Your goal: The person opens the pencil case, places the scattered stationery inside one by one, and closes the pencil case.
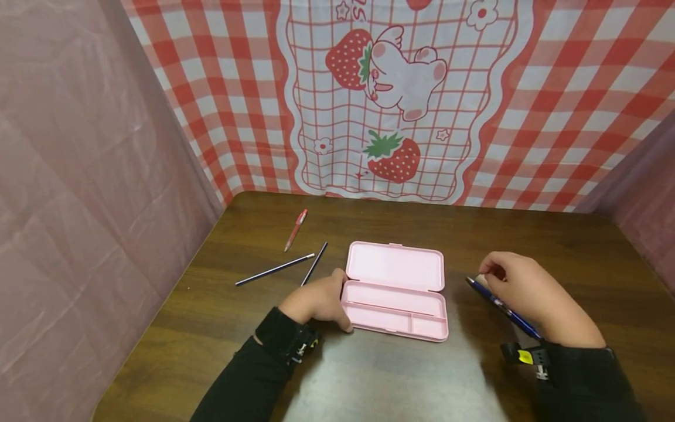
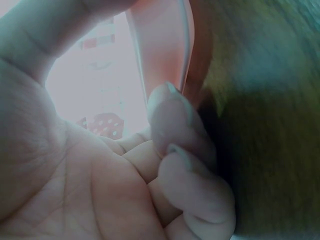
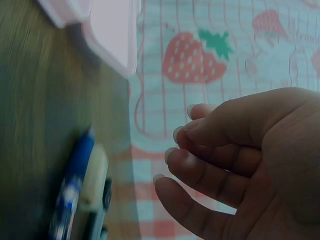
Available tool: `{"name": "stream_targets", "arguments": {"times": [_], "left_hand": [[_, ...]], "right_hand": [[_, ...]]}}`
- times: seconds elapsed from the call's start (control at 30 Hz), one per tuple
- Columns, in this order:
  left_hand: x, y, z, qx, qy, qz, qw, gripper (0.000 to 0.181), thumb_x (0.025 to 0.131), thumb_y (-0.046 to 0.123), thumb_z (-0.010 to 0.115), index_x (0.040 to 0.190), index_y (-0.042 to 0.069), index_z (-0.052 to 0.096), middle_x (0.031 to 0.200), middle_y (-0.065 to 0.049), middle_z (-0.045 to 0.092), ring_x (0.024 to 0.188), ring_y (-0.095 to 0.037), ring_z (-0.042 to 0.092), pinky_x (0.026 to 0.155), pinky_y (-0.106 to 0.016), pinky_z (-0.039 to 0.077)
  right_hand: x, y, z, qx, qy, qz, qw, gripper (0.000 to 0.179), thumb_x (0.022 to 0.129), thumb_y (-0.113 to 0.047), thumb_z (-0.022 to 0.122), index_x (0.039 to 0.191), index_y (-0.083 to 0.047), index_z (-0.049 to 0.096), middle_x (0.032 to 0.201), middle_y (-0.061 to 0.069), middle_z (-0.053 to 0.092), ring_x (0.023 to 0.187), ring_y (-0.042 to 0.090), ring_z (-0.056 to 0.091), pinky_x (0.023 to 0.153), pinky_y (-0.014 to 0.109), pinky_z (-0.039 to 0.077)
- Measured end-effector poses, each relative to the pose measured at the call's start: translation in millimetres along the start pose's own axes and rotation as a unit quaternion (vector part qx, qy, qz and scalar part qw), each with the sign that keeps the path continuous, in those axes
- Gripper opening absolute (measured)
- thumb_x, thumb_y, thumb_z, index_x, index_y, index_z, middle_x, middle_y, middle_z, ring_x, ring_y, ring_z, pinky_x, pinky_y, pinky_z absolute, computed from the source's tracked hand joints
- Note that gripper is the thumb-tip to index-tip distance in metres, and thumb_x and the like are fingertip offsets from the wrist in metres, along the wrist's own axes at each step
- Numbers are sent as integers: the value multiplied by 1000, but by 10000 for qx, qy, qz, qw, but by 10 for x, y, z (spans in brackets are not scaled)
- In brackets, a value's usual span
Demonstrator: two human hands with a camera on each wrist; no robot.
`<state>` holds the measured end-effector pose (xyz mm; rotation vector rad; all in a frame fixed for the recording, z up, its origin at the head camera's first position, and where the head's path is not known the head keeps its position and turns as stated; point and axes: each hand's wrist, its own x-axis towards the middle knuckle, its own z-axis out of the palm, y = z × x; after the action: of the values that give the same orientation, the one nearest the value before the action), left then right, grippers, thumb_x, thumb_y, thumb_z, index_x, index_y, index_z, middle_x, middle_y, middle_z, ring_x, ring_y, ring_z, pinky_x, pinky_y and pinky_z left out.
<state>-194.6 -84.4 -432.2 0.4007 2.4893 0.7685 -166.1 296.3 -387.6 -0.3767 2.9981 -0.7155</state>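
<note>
A pink pencil case (image 1: 394, 293) lies with its lid raised back, showing bare compartments. My left hand (image 1: 320, 298) grips its left end, thumb and fingers at opposite sides; the left wrist view has curled fingers (image 2: 172, 117) against the case wall (image 2: 162, 45). To the right, my right hand (image 1: 519, 287) hovers by a blue pen (image 1: 503, 306) and a small whitish block (image 1: 482, 280). In the right wrist view its loosely bent fingers (image 3: 200, 175) hold nothing, apart from the pen (image 3: 72, 185) and the block (image 3: 93, 177). Something dark beside the block is blurred.
Left of the case lie two dark pencils, one long pencil (image 1: 275, 269) and one shorter-looking pencil (image 1: 314, 264) partly behind my left hand. A red pen (image 1: 296, 230) lies farther back. A checked strawberry cloth (image 1: 237, 88) hangs along the table's (image 1: 253, 228) back edge.
</note>
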Motion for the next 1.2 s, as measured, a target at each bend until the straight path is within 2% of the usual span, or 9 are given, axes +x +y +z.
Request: {"name": "stream_targets", "arguments": {"times": [0.2,0.43,0.6,0.8,0.93,1.07,1.2], "left_hand": [[-12,1,9,-14,57,88,9999,90,60,26,100,129,7,44,108,-8,61,94,-22,58,90,-42,48],[-23,7,9,-58,84,102,9999,90,59,25,100,127,6,44,106,-9,61,93,-23,58,89,-43,48],[-10,4,16,-48,53,94,9999,90,60,25,100,128,7,44,107,-9,61,94,-23,58,90,-43,47],[-14,-2,7,3,85,29,10000,91,60,27,100,129,8,44,107,-8,61,93,-22,58,89,-42,48],[-19,-5,12,4,114,91,9999,89,59,25,100,127,8,45,105,-7,62,92,-22,59,88,-41,48],[-13,-7,24,-17,157,198,9997,88,58,23,100,125,8,46,102,-7,62,90,-21,60,87,-40,48],[-3,-4,25,-17,162,207,9997,88,58,24,100,125,8,46,102,-7,62,90,-21,59,87,-40,48]], "right_hand": [[-59,302,-51,-85,63,157,9998,20,96,-9,69,113,1,66,99,11,65,87,28,58,75,49,51],[-53,505,-72,-88,71,317,9994,36,95,-14,71,122,8,62,107,21,64,94,35,61,77,54,52],[-13,565,-100,-273,-244,460,9983,46,95,-17,73,125,14,57,110,28,62,99,44,61,79,58,51],[117,601,-133,-677,-694,371,9946,50,93,-16,75,125,18,55,111,31,61,101,49,60,79,59,51],[187,650,-123,-1007,-821,265,9912,48,90,-15,76,119,18,57,105,30,63,97,48,62,78,59,51],[220,711,-101,-1265,-921,182,9875,37,88,-18,78,101,12,60,89,19,61,80,36,61,70,52,50],[236,752,-85,-1330,-1151,201,9842,31,87,-21,78,93,3,60,84,11,56,73,26,54,64,46,47]]}}
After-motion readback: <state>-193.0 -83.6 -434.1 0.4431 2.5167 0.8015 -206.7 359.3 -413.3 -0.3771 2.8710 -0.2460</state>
